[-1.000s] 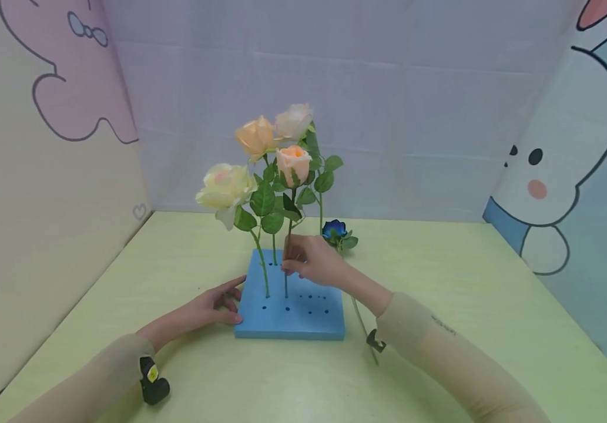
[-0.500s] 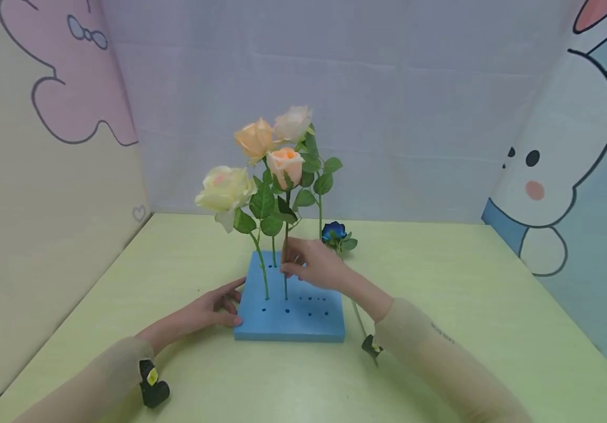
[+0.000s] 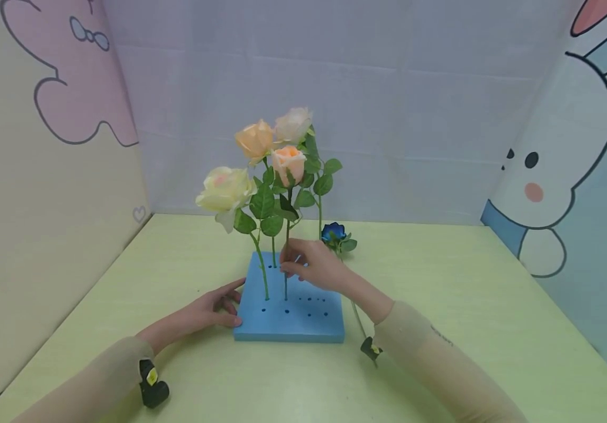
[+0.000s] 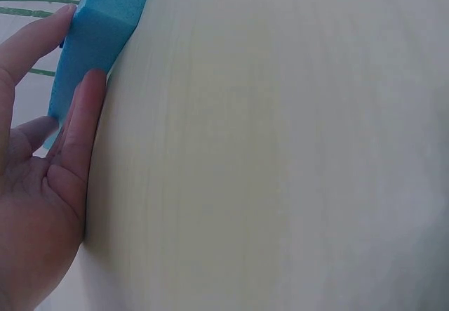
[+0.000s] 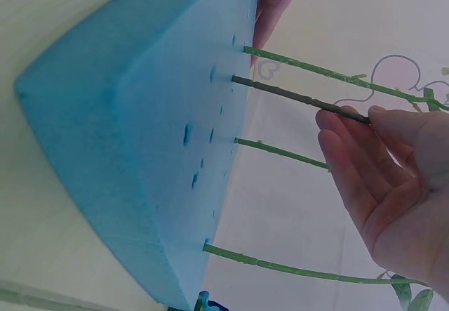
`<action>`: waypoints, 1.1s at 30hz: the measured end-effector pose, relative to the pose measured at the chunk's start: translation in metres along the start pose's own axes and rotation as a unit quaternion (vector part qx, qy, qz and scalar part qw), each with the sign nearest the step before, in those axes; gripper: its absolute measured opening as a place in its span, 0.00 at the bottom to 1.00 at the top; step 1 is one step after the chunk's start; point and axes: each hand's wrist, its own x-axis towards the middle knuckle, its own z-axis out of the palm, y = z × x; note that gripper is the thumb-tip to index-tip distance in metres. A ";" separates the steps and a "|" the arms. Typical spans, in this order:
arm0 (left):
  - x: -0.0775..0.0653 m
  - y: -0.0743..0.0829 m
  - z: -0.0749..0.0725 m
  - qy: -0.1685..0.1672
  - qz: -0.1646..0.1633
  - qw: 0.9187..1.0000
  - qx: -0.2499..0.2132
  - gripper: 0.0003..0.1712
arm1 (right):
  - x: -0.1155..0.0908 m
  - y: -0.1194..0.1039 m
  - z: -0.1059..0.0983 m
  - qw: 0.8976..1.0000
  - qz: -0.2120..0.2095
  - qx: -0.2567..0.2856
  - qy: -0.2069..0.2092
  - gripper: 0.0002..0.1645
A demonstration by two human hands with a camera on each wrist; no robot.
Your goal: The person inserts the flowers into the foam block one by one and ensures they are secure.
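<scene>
A blue foam block (image 3: 303,326) with rows of small holes lies on the table. My right hand (image 3: 314,262) pinches the dark stem (image 5: 302,99) of a peach rose (image 3: 288,164) between thumb and fingers; the stem's lower end stands in a hole. My left hand (image 3: 210,308) rests against the block's left side, fingers spread and touching its edge (image 4: 98,37). Also upright in the block are a pale yellow rose (image 3: 225,194) at left, an orange-cream rose (image 3: 254,141) behind it, and a pale pink rose (image 3: 292,124) at the back.
A blue rose (image 3: 333,231) lies on the table right of the block, its stem (image 3: 358,317) running toward the front, partly behind the right forearm. The pale table (image 3: 441,282) stretches out on both sides. A hanging cloth (image 3: 388,117) stands behind it.
The peach rose's head has shifted slightly left, then a little back right, with its stem still held by my right hand. My left hand keeps its place on the block.
</scene>
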 end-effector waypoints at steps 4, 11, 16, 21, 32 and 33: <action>0.000 0.000 0.000 -0.001 0.002 1.000 0.000 0.53 | 0.000 0.001 0.000 1.000 0.005 0.004 -0.001 0.03; 0.001 -0.001 -0.001 -0.004 -0.001 1.000 -0.007 0.53 | 0.003 0.002 -0.001 1.000 -0.001 0.005 -0.011 0.05; 0.001 0.000 -0.001 -0.005 -0.006 1.000 -0.013 0.53 | 0.003 0.002 -0.002 1.000 0.004 0.009 -0.013 0.07; 0.001 0.000 0.000 -0.002 -0.013 1.000 -0.010 0.53 | -0.001 0.006 -0.002 1.000 0.008 -0.009 0.008 0.11; 0.001 -0.001 -0.001 -0.005 0.002 1.000 -0.017 0.53 | -0.013 0.013 -0.012 0.998 0.023 -0.024 0.054 0.21; 0.001 -0.001 -0.001 -0.005 0.002 1.000 -0.016 0.53 | -0.014 0.014 -0.012 0.998 0.025 -0.026 0.057 0.21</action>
